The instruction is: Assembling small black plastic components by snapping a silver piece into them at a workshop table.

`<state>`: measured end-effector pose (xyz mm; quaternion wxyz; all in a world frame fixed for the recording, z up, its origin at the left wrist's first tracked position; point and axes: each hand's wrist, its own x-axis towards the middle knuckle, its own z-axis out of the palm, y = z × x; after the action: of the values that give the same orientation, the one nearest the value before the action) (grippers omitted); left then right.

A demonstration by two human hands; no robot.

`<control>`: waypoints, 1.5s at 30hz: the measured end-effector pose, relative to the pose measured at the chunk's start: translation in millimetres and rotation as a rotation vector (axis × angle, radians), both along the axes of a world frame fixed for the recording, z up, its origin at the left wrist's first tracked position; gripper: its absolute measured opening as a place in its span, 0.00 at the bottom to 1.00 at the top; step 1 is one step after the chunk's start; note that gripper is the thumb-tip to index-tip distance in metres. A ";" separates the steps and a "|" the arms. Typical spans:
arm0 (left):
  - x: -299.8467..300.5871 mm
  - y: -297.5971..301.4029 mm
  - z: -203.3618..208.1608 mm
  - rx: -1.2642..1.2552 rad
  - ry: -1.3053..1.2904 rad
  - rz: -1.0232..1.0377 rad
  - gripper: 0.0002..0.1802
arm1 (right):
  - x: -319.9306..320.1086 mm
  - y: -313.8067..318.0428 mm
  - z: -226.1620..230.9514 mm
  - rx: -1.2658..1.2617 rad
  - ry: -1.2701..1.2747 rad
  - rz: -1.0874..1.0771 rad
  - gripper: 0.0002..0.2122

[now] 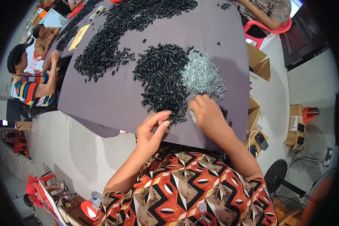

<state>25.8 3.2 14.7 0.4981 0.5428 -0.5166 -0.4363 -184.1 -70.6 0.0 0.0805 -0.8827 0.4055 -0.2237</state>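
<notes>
My left hand (151, 130) hovers at the near edge of a pile of small black plastic pieces (160, 79), thumb and forefinger pinched together on what looks like one small piece. My right hand (207, 113) rests on the grey table (113, 101) at the near edge of a heap of shiny silver metal pieces (203, 75), fingers curled down with several silver pieces showing under the palm. The silver heap lies right against the black pile.
More black pieces (113, 34) spread across the far table, with a yellow card (79, 37) at the left. Other people sit at the left side (30, 83) and far right (267, 11). Cardboard boxes (258, 66) and floor fans (278, 177) stand at the right.
</notes>
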 end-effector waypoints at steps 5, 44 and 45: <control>-5.3 6.6 -4.3 0.137 0.087 -0.066 0.11 | -9.7 14.9 25.8 0.304 -0.215 -0.005 0.10; 7.2 37.1 -10.3 0.322 0.421 -0.427 0.08 | -13.4 35.6 17.0 1.191 -0.733 0.096 0.07; 14.7 36.5 -11.7 0.311 0.374 -0.330 0.08 | -5.7 32.4 20.8 0.864 -0.570 0.113 0.07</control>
<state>40.5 39.7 2.9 0.4179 0.4313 -0.4239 -0.6780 -189.8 -38.2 20.8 0.5567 -0.6934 0.3748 -0.2624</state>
